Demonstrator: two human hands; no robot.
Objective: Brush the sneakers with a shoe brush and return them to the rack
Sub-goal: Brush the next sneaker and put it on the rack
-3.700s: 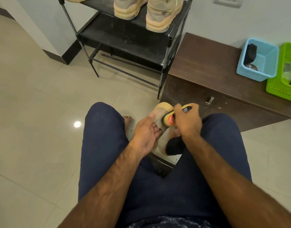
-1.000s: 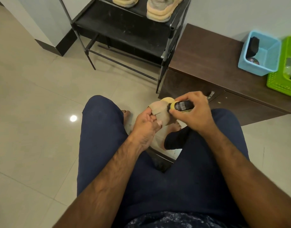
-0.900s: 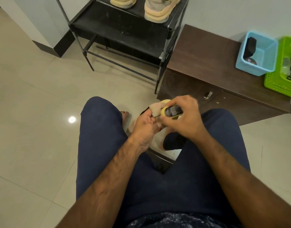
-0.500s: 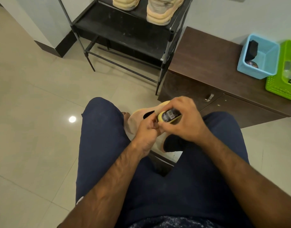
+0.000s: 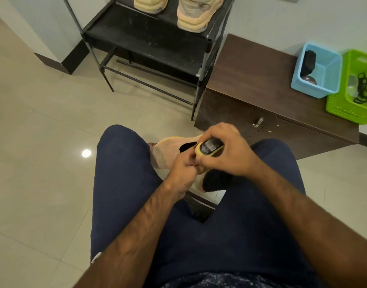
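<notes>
A beige sneaker (image 5: 168,151) lies between my knees, its dark opening facing up. My left hand (image 5: 181,173) grips its near edge. My right hand (image 5: 226,151) holds a small yellow-and-black shoe brush (image 5: 208,149) against the sneaker's upper, right beside the opening. Most of the shoe is hidden under both hands. Another beige sneaker (image 5: 196,14) and a second one (image 5: 150,4) stand on the upper shelf of the black shoe rack (image 5: 149,43).
A dark wooden cabinet (image 5: 251,80) stands right of the rack. On it sit a blue basket (image 5: 317,69) with a dark object and a tin, and a green basket (image 5: 354,86). Pale tiled floor (image 5: 43,142) spreads to the left. My bare toes (image 5: 151,144) show beside the sneaker.
The sneaker has turned in my left hand so its opening faces up. My right hand has shifted the brush back and forth over it and now sits at the opening's edge.
</notes>
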